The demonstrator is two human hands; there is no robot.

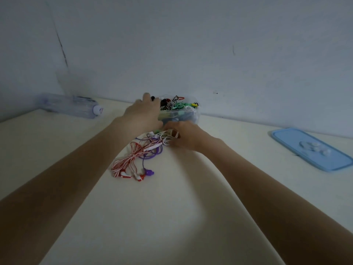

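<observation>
Left hand (144, 113) curls its fingers over the rim of the clear plastic tub of earphones (179, 114). Right hand (184, 137) pinches some pale looped cords (165, 138).

Hands: left hand (143, 113), right hand (185, 135); 1 box (184, 114); 1 lid (282, 136); 1 bottle (70, 105); loose on table (172, 207): 1 red-white earphones (131, 159), 1 purple earphones (152, 155), 1 pale cord (166, 138); the tangle in the box can't be counted.

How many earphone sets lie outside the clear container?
3: red-striped set on the table, purple set tangled with it, pale set in the right hand. Left hand, gripping the clear container, may hide more.
</observation>
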